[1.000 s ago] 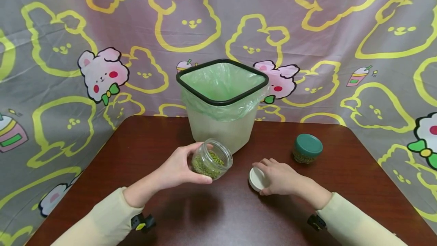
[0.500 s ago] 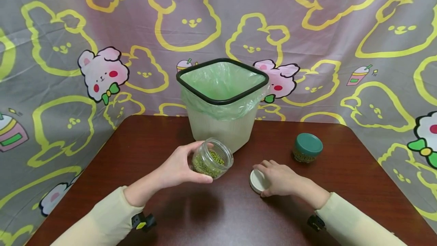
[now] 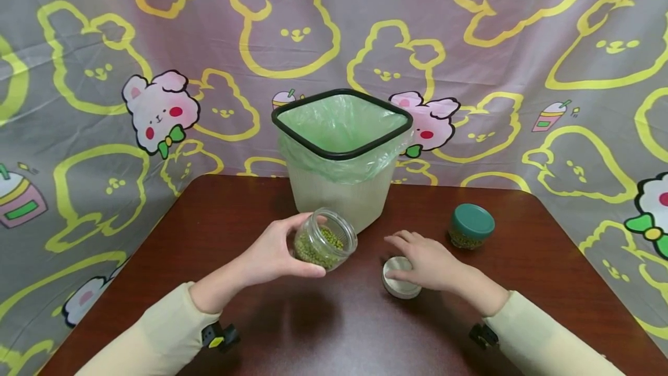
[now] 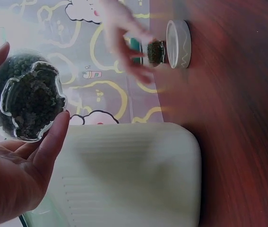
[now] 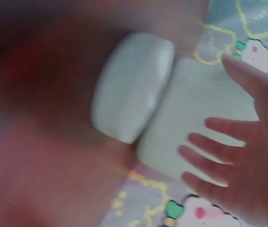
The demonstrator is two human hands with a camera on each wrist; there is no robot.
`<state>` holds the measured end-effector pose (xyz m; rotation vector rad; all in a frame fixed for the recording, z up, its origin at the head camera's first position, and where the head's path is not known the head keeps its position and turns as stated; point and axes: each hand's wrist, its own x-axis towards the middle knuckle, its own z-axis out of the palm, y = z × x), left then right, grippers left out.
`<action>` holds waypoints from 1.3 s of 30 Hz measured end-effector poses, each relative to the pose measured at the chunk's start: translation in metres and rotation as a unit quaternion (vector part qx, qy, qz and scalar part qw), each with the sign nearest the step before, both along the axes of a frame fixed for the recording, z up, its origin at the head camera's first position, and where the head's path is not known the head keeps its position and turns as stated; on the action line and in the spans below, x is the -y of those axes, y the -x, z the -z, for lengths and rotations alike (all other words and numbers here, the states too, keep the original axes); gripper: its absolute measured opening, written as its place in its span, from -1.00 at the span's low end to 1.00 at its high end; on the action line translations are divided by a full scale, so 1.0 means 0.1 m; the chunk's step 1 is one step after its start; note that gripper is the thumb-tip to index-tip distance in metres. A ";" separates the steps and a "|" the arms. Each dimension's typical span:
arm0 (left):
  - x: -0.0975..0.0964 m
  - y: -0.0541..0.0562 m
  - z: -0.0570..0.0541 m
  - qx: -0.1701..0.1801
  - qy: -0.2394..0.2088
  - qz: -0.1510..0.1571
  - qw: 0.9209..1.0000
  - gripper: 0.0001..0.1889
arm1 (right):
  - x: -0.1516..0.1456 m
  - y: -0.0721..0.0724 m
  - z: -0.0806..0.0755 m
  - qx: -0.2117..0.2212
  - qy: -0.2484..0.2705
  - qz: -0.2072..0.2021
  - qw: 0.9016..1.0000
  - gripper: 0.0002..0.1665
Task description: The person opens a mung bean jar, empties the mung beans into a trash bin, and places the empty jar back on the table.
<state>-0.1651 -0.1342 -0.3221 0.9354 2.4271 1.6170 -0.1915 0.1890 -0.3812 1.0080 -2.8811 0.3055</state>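
Note:
My left hand [image 3: 276, 251] grips an uncapped glass jar [image 3: 320, 242] partly filled with small green beans, mung beans by their look. The jar is tilted, its mouth toward the right, and held above the table in front of the bin. My right hand [image 3: 430, 263] hovers over a white lid [image 3: 400, 289] lying on the table, its fingers spread and apart from it. In the right wrist view the lid [image 5: 134, 87] is blurred, with the fingers [image 5: 214, 151] clear of it. The left wrist view shows the jar's underside [image 4: 32, 97] with beans pressed against the glass.
A pale bin [image 3: 339, 196] with a black rim and green liner bag stands at the table's back middle. Another jar [image 3: 471, 226], teal-lidded and holding beans, sits at the back right. A patterned cloth [image 3: 469, 62] hangs behind the brown table [image 3: 235, 208].
My right hand has let go of the white lid and lifted off it, leaving it flat on the table. The left hand holds the jar almost still.

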 end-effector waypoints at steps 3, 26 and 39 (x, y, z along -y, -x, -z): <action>0.01 0.00 -0.01 -0.004 0.001 -0.005 1.000 -0.26 | 0.04 0.04 -0.18 -0.055 0.046 0.006 0.997 -0.32; 0.35 0.00 -0.01 0.013 -0.006 -0.070 0.997 -0.22 | 0.40 0.56 -1.31 -0.337 0.195 -0.127 0.912 -0.50; 0.50 0.03 -0.12 -0.002 0.003 -0.102 0.995 -0.23 | 0.75 0.90 -1.31 -0.318 0.146 -0.198 0.916 -0.21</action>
